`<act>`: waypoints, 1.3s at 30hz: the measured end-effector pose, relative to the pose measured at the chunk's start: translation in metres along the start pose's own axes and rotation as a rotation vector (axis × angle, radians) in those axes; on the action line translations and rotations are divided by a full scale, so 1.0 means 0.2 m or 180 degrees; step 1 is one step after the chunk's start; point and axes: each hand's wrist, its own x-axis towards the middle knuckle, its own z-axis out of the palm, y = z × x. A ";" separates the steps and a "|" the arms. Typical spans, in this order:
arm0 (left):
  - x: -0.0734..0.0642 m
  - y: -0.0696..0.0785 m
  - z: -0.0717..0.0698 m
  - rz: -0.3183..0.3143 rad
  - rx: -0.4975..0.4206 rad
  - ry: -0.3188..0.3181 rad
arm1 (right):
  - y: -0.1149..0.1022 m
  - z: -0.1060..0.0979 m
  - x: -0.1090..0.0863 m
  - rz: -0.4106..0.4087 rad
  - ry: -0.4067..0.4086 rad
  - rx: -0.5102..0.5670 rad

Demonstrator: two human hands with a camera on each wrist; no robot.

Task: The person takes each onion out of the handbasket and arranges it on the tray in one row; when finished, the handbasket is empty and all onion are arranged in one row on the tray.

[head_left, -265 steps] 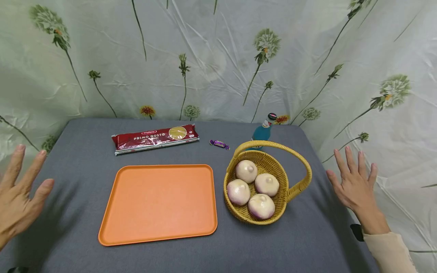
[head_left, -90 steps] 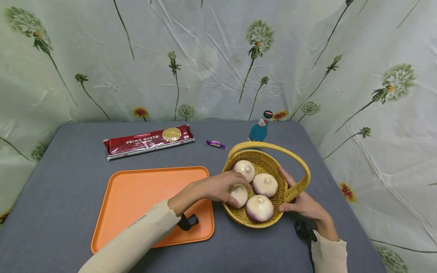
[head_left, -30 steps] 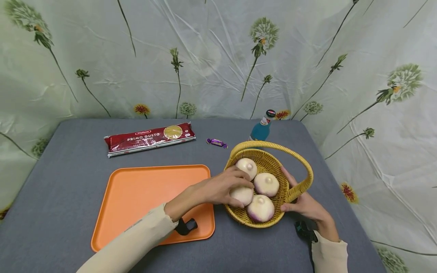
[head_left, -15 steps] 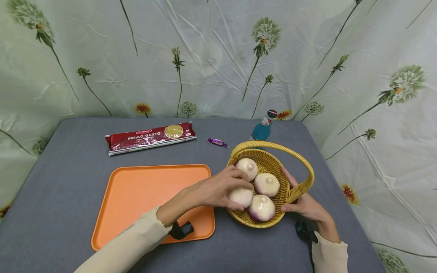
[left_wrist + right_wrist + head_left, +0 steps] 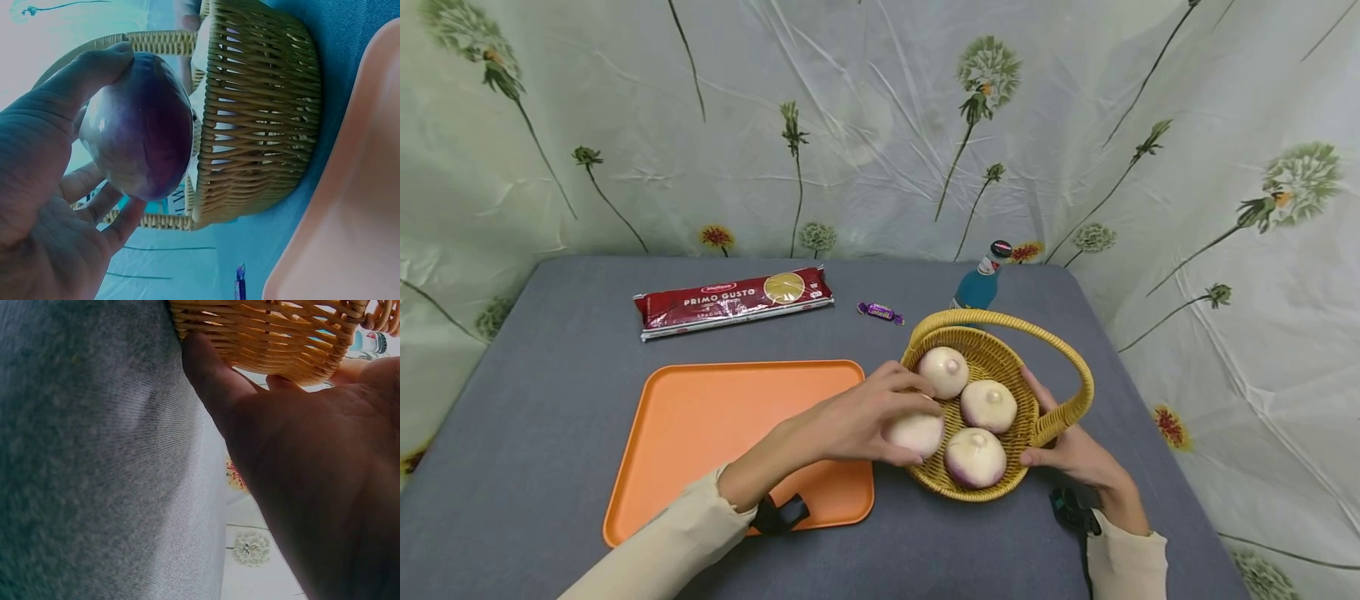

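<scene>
My left hand (image 5: 857, 421) grips a white-and-purple onion (image 5: 916, 435) at the left rim of the yellow wicker basket (image 5: 967, 495). In the left wrist view the glossy purple underside of that onion (image 5: 147, 125) sits between thumb and fingers, beside the basket's woven wall (image 5: 262, 119) and apart from the table. Three more onions (image 5: 975, 458) lie in the basket. My right hand (image 5: 1078, 458) holds the basket's right side, below the arched handle. In the right wrist view its thumb (image 5: 209, 375) presses the basket wall (image 5: 269, 344); the other fingertips are partly hidden.
An orange tray (image 5: 700, 442) lies left of the basket, under my left forearm. Behind it are a red spaghetti packet (image 5: 730, 302) and a purple-wrapped candy (image 5: 880, 312). A blue bottle (image 5: 977, 287) stands behind the basket, partly covered by it. A flowered curtain (image 5: 865, 133) borders the table.
Both hands came in from the sides to the basket. My left hand took hold of the left onion and has drawn it up and leftward to the rim. The right hand stays on the basket.
</scene>
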 end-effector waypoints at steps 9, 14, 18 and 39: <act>-0.08 0.01 -0.07 -0.0131 -0.0070 0.0072 | 0.01 0.00 0.01 -0.0023 0.0008 0.0011; -0.15 -0.01 -0.09 -0.0241 -0.0080 0.0119 | 0.00 0.01 0.00 0.0001 0.0026 -0.0026; -0.21 -0.03 -0.11 -0.0384 -0.0101 0.0217 | -0.01 0.01 0.01 -0.0052 0.0009 -0.0029; -0.54 -0.11 -0.24 -0.1122 0.0133 0.0575 | 0.00 0.00 0.00 0.0023 -0.0009 0.0074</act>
